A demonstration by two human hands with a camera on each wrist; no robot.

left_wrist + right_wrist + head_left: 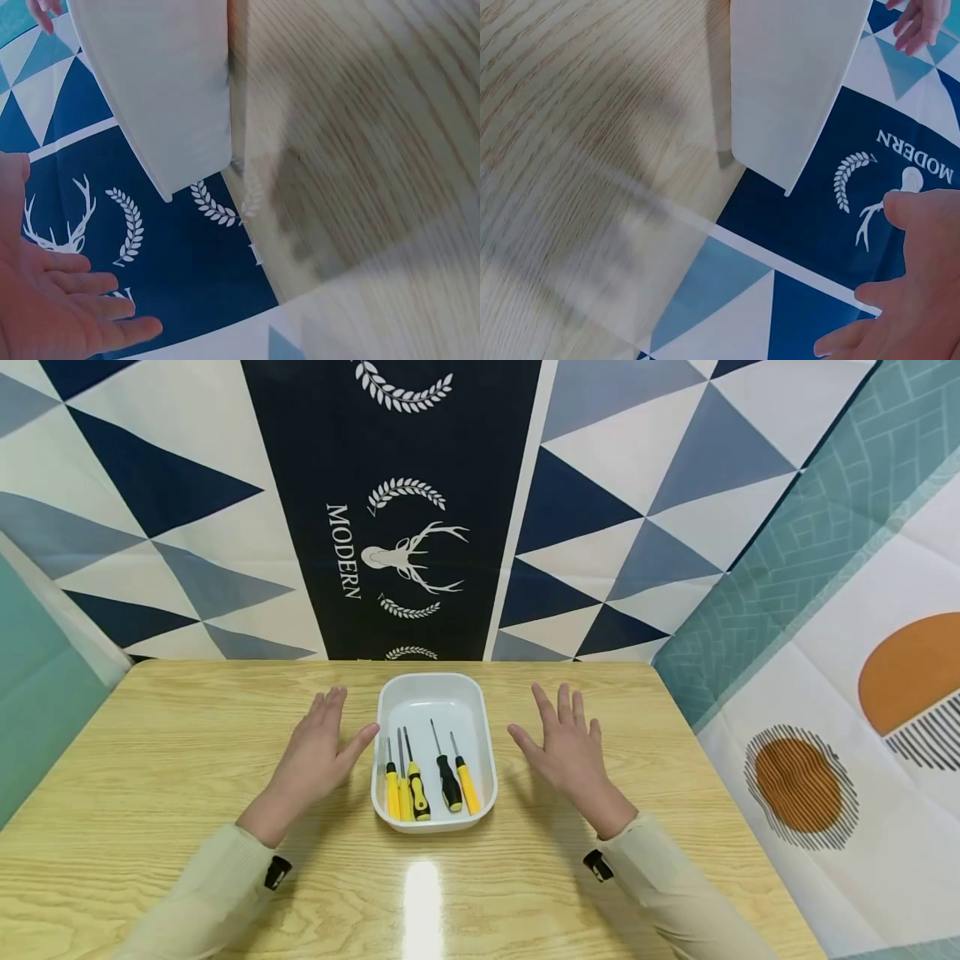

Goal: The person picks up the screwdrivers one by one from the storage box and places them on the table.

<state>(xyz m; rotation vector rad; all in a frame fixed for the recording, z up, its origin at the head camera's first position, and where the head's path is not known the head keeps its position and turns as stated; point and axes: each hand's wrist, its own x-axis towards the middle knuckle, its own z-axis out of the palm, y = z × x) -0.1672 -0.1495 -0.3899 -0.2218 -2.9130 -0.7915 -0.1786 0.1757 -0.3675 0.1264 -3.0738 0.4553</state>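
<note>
A white plastic tray [431, 827] stands on the table, holding several screwdrivers. Three lie together on its left side, among them a yellow-and-black screwdriver [417, 789]. To their right are a black-handled screwdriver [449, 785] and a yellow-handled screwdriver [467, 785]. All their shafts point towards the far side. My left hand [318, 752] is held just left of the tray, fingers extended and thumb towards the rim. On the opposite side, farther from the tray, my right hand [566, 756] has its fingers spread. Both hands hold nothing; the wrist views show them apart from the tray's walls.
The wooden table [187, 760] ends behind the tray at a hanging patterned cloth [405, 560] with a deer print. More patterned fabric [840, 760] borders the right side. Each sleeve has a small black band [277, 872] near the wrist.
</note>
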